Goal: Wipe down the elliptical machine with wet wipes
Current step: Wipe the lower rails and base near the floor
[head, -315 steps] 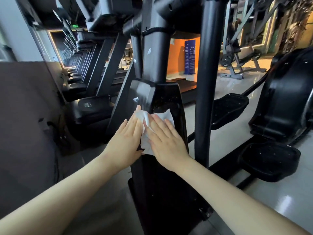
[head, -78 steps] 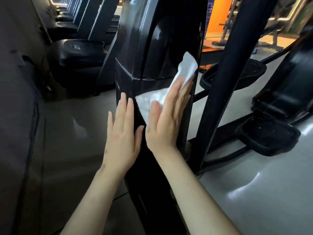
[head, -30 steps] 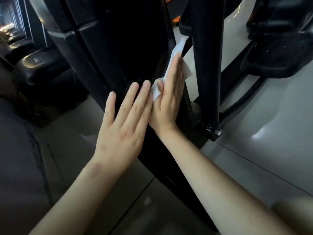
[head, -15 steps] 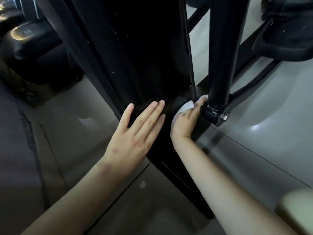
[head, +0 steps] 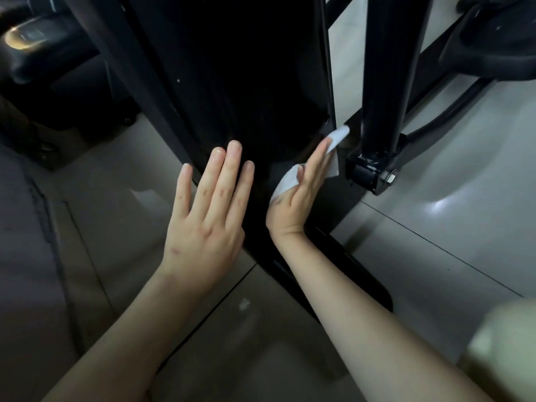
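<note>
Elliptical machine (head: pixel 246 68) takes up most of the upper middle of the view. It's a tall, glossy black shroud, really dark, with a few tiny pale specks on it and a thin raised edge down its right side. It stands on a grey tiled floor (head: pixel 435 216), and its black base rail (head: pixel 356 274) runs out underneath toward the lower right.

The wet wipe (head: pixel 285 181) is white and crumpled, down at the bottom right corner of the shroud. One corner pokes out past the fingertips toward the gap next to the post, and another flap hangs out beside the palm. The right hand (head: pixel 298 198) has its fingers straight and together, pressing the wipe flat against the shroud, not gripping it.

The left hand (head: pixel 208 219) is relaxed and flat, with the fingers straight and slightly spread. The fingertips lie on the lower left edge of the shroud, and it holds nothing. The two hands are just beside each other, not touching.

Right of the wipe there's a thick black upright post (head: pixel 383 68) ending in a scuffed pivot joint (head: pixel 371 172) with a bolt head, near the floor. A black pedal (head: pixel 493 44) sits top right. Another dark machine (head: pixel 43 44) is top left, with a warm glint on it. There's a pale blurry thing (head: pixel 507 346) in the bottom right corner, and I can't tell what it is.
</note>
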